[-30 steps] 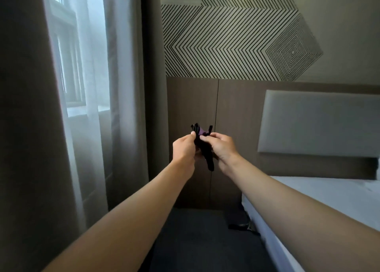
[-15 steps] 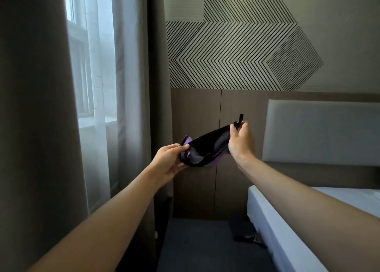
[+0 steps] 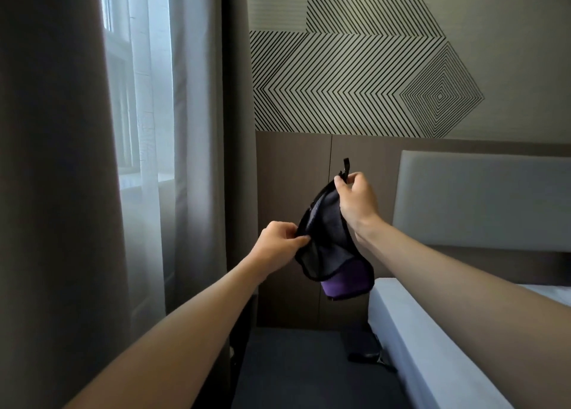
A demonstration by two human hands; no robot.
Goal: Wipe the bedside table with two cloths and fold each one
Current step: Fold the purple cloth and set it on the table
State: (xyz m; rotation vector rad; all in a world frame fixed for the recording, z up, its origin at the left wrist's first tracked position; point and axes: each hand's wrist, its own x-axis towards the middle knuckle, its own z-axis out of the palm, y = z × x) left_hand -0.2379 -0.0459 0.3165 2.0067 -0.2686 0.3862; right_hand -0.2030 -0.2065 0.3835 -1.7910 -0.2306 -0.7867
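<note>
While both arms reach out mid-air, right hand (image 3: 358,201) pinches the cloth (image 3: 330,248) top corner shut; left hand (image 3: 278,245) fingers clamp its left hem, lower. Cloth hangs below the fingers, purple edge bottommost, clear of bed (image 3: 432,331) edge and curtain (image 3: 197,130). Open floor underneath.

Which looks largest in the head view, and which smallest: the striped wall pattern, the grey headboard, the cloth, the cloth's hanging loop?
1. Striped wall pattern
2. Grey headboard, cut off by the frame's right edge, so its full size is unsure
3. Cloth, though it is nearer the camera
4. Hanging loop
</note>
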